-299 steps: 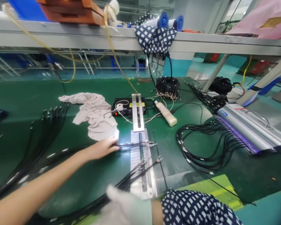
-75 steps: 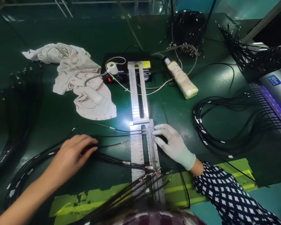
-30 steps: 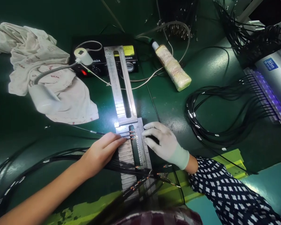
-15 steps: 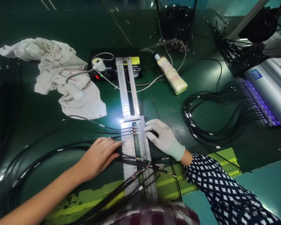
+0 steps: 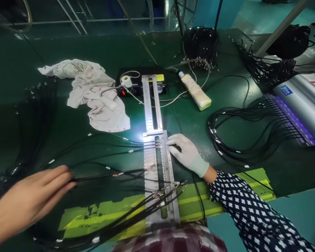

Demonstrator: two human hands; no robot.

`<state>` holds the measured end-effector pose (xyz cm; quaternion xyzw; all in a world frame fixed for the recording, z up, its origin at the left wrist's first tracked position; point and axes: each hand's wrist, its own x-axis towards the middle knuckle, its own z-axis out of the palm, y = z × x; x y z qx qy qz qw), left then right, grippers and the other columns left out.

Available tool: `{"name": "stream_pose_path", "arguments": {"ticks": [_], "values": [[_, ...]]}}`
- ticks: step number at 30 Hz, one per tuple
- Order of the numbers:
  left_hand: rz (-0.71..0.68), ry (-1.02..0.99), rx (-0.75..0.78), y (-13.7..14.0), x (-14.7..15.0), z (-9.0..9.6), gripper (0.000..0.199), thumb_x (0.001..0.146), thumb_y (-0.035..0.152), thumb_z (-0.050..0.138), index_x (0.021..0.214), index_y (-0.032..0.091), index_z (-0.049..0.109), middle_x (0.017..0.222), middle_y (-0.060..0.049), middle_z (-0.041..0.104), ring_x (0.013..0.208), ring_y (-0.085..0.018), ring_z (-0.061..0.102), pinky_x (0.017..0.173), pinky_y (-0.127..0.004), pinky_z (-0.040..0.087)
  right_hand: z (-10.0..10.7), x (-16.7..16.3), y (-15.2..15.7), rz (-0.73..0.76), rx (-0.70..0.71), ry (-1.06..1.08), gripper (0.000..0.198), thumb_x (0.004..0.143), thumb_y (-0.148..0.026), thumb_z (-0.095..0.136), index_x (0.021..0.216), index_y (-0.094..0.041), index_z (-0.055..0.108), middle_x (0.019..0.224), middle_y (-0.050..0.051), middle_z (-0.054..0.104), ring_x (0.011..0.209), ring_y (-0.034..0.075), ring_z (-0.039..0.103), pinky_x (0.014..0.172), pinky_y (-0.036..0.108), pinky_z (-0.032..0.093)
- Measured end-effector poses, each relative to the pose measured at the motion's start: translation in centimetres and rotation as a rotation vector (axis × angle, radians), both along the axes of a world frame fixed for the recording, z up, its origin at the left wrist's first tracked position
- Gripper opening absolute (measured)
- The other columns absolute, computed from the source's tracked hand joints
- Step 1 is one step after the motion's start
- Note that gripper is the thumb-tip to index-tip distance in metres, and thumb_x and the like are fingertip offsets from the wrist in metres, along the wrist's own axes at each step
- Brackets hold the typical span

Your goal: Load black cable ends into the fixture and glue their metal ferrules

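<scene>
My bare left hand point(image 5: 48, 190) is at the left, slightly blurred, with its fingers closed around black cables point(image 5: 94, 177) that run right toward a long slotted metal fixture point(image 5: 150, 157). On the fixture's right rail rest the fingertips of my right hand point(image 5: 186, 154), in a white glove, thumb and fingers apart. Several thin black cables with small tips lie across the slot beside those fingers. Nearer to me, a loose bundle of black cables point(image 5: 136, 213) crosses the lower fixture, its stripped orange and metal ends showing. A bright light glows at the fixture's middle joint.
Behind the fixture sit a black control box point(image 5: 136, 91) and a crumpled white cloth point(image 5: 109, 113). A wrapped bottle point(image 5: 196, 92) lies to their right. A silver lamp unit point(image 5: 301, 105) with purple light has coiled cables point(image 5: 212, 129) beside it. Green tape point(image 5: 94, 220) covers the near edge.
My left hand has moved left, away from the fixture, drawing cables along with it. My right hand stays at the rail. The view has shifted, showing more of the far background.
</scene>
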<state>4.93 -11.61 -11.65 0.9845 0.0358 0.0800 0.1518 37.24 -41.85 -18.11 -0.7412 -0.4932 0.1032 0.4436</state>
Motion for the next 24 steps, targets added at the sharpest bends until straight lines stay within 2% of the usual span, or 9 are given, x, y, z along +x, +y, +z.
{"name": "stream_pose_path", "arguments": {"ticks": [3,6,8,11,16,20,22,24], "values": [[-0.061,0.115,0.122,-1.0,1.8,-1.9,0.031,0.091,0.044,0.051,0.115,0.029,0.063,0.109,-0.005,0.064,0.095,-0.027,0.062,0.081,-0.041,0.052,0.1,0.0,0.0,-0.002,-0.012,0.0,0.011,0.092,-0.015,0.059,0.098,-0.023,0.064,0.109,0.003,0.064,0.107,0.019,0.059,0.098,0.039,0.048],[-0.092,0.164,0.058,-4.2,4.9,-3.5,0.039,0.093,0.041,0.052,0.129,0.027,0.056,0.118,-0.008,0.063,0.106,-0.025,0.059,0.091,-0.04,0.05,0.1,0.0,0.0,0.002,-0.019,-0.011,0.013,0.092,-0.014,0.059,0.099,-0.024,0.064,0.11,0.002,0.064,0.108,0.018,0.058,0.098,0.039,0.048],[-0.121,0.164,-0.028,-6.0,6.6,-4.0,0.034,0.095,0.036,0.05,0.127,0.026,0.058,0.117,-0.008,0.063,0.106,-0.022,0.059,0.092,-0.037,0.05,0.1,0.0,0.0,0.003,-0.017,-0.014,0.013,0.092,-0.014,0.058,0.099,-0.023,0.065,0.109,0.002,0.064,0.108,0.018,0.058,0.098,0.039,0.048],[-0.144,0.162,-0.138,-7.0,7.9,-4.0,0.025,0.096,0.03,0.048,0.116,0.025,0.063,0.109,-0.007,0.065,0.1,-0.02,0.061,0.088,-0.032,0.051,0.3,0.0,0.0,0.002,-0.022,-0.011,0.013,0.092,-0.015,0.057,0.098,-0.024,0.065,0.108,0.003,0.065,0.107,0.019,0.059,0.096,0.04,0.049],[-0.105,0.21,-0.368,-6.4,8.2,-3.5,0.018,0.096,0.028,0.05,0.105,0.024,0.065,0.102,-0.005,0.066,0.097,-0.017,0.062,0.085,-0.027,0.052,0.5,0.0,0.1,-0.004,-0.046,0.008,0.012,0.092,-0.015,0.057,0.095,-0.023,0.065,0.107,0.003,0.064,0.105,0.02,0.059,0.094,0.039,0.049],[0.01,0.327,-0.576,-5.7,8.6,-2.9,0.018,0.094,0.034,0.054,0.084,0.021,0.062,0.087,-0.002,0.065,0.081,-0.015,0.063,0.072,-0.023,0.052,0.5,0.0,0.2,-0.006,-0.045,0.024,0.012,0.092,-0.015,0.057,0.095,-0.024,0.065,0.106,0.002,0.064,0.105,0.019,0.059,0.093,0.038,0.049],[0.062,0.323,-0.615,-5.6,9.0,-2.7,0.019,0.093,0.035,0.055,0.083,0.021,0.061,0.082,-0.001,0.063,0.077,-0.014,0.061,0.068,-0.022,0.051,0.5,0.0,0.2,-0.012,-0.049,0.03,0.012,0.092,-0.015,0.057,0.096,-0.024,0.065,0.107,0.002,0.064,0.105,0.019,0.059,0.094,0.038,0.049],[0.059,0.299,-0.596,-5.7,9.2,-2.7,0.015,0.093,0.035,0.056,0.089,0.022,0.061,0.087,-0.001,0.064,0.082,-0.015,0.061,0.072,-0.022,0.051,0.5,0.0,0.2,-0.011,-0.057,0.035,0.012,0.092,-0.015,0.058,0.096,-0.025,0.064,0.107,0.002,0.064,0.106,0.019,0.059,0.094,0.039,0.049]]}}
